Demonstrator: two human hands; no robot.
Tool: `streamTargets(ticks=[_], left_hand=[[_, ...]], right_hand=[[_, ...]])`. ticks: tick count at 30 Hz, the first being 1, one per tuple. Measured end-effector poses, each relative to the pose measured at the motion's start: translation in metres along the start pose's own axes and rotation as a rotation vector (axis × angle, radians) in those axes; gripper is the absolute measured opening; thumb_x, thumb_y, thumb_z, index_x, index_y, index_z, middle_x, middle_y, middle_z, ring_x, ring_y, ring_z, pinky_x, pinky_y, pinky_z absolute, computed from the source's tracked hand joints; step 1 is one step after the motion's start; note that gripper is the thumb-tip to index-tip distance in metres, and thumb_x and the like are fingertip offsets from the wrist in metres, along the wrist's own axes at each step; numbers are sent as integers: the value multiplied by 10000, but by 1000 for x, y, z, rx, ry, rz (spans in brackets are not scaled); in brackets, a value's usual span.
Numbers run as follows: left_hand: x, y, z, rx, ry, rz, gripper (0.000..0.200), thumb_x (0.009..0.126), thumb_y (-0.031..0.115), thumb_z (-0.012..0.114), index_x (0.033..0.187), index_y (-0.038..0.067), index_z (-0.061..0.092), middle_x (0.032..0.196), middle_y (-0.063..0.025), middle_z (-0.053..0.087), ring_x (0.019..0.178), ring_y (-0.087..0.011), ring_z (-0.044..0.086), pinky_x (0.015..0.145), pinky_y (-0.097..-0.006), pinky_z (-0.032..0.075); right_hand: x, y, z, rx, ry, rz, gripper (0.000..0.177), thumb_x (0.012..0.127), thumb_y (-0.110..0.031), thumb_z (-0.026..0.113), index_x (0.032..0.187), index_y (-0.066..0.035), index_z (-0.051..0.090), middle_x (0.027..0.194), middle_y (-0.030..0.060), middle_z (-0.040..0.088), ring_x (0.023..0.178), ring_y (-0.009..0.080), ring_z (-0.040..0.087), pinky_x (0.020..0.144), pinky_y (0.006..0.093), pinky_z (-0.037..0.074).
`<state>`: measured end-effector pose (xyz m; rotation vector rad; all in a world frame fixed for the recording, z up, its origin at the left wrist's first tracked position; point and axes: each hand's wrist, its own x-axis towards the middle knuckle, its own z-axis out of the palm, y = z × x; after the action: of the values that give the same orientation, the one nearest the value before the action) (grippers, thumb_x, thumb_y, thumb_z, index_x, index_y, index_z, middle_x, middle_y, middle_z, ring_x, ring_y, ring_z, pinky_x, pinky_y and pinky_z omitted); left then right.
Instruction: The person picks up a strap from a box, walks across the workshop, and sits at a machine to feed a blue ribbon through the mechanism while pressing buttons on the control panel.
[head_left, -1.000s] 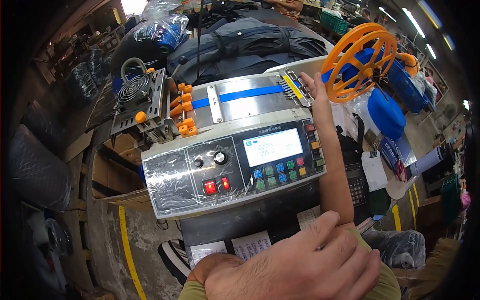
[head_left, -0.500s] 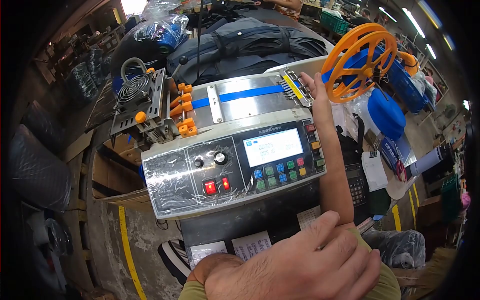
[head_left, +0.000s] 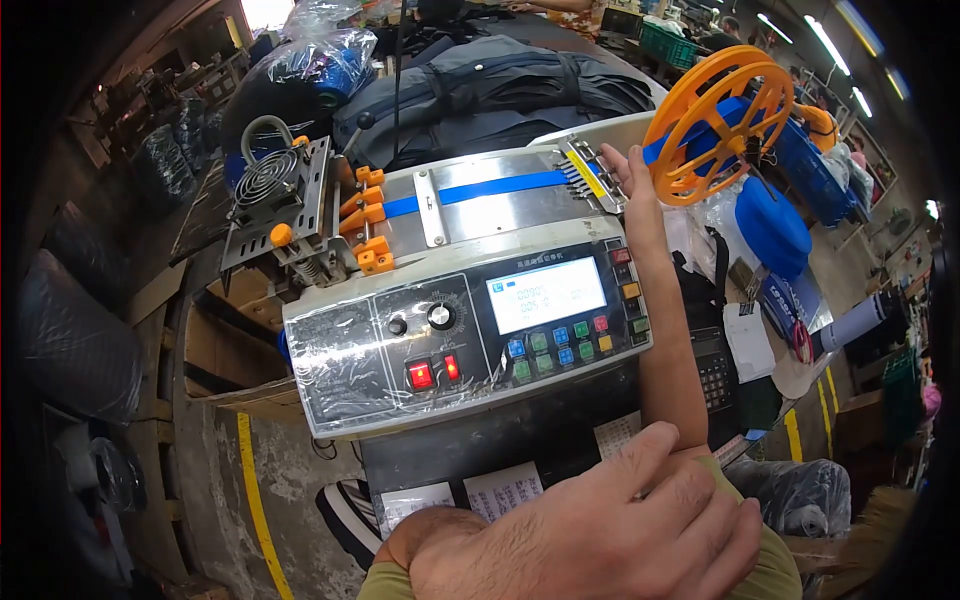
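Observation:
A blue webbing strip [head_left: 505,189] lies flat across the metal top of a strip-cutting machine [head_left: 400,350]. It passes under a metal crossbar and between orange guides [head_left: 372,215]. My right hand [head_left: 630,178] is by the comb-like guide [head_left: 590,175] at the machine's right end, fingers stretched out, with the strip from the reel reaching it. Whether the fingers press on the strip is hard to see. An orange reel [head_left: 690,170] wound with blue webbing stands beyond that hand. Low in front, my left hand [head_left: 600,520] rests with curled fingers, near my right elbow; its palm is hidden.
Dark folded fabric or bags [head_left: 490,85] are piled behind the machine. A cardboard box [head_left: 235,335] sits below its left end. To the right are a calculator [head_left: 713,370], a paper pad [head_left: 748,340] and a blue webbing roll [head_left: 773,228]. Handwritten notes [head_left: 503,490] lie in front.
The orange reel has turned; its spokes sit at a different angle. Digits on the lit screen look different. Both my hands stay in place.

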<state>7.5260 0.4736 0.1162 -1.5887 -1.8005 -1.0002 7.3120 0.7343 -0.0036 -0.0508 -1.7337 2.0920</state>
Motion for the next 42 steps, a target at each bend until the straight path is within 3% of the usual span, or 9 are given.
streamTargets(ticks=[1,2,4,17,28,42], left_hand=[[1,-1,-7,-91,-150,3,247,805,166,688,1007,26,713,813,-42,640,843,-211,645,864,-367,505],[0,0,1,-91,-150,3,247,805,166,688,1007,26,713,813,-42,640,843,-211,645,864,-367,505],[1,3,23,95,199,-12,73,741,142,692,800,123,654,761,15,586,754,-136,583,833,-323,528],[-3,5,23,93,192,-19,76,740,140,699,800,124,655,777,16,589,760,-135,584,832,-320,527],[-3,5,22,74,180,-19,73,745,139,695,804,120,658,775,15,588,763,-136,589,825,-322,529],[-3,8,22,42,170,-38,75,737,146,692,792,116,651,752,10,569,752,-140,584,828,-326,535]], right_hand=[[-1,-1,1,9,3,9,862,1074,-628,335,1536,96,403,1553,287,446,1435,278,475,1196,308,334],[-1,-1,1,9,3,9,862,1074,-628,335,1536,96,403,1553,287,446,1435,278,475,1196,308,334],[-1,-1,1,-12,8,1,857,1074,-624,340,1531,97,412,1543,285,459,1424,271,486,1187,303,347],[-2,-2,2,-22,10,-12,840,1077,-611,336,1526,94,423,1529,281,475,1401,267,511,1175,302,366],[0,-1,0,-11,-14,-7,871,1075,-629,325,1544,104,381,1572,308,413,1461,291,447,1206,320,325],[2,2,-1,-16,-15,-15,865,1075,-627,332,1536,103,399,1546,292,452,1429,275,485,1185,308,352]])
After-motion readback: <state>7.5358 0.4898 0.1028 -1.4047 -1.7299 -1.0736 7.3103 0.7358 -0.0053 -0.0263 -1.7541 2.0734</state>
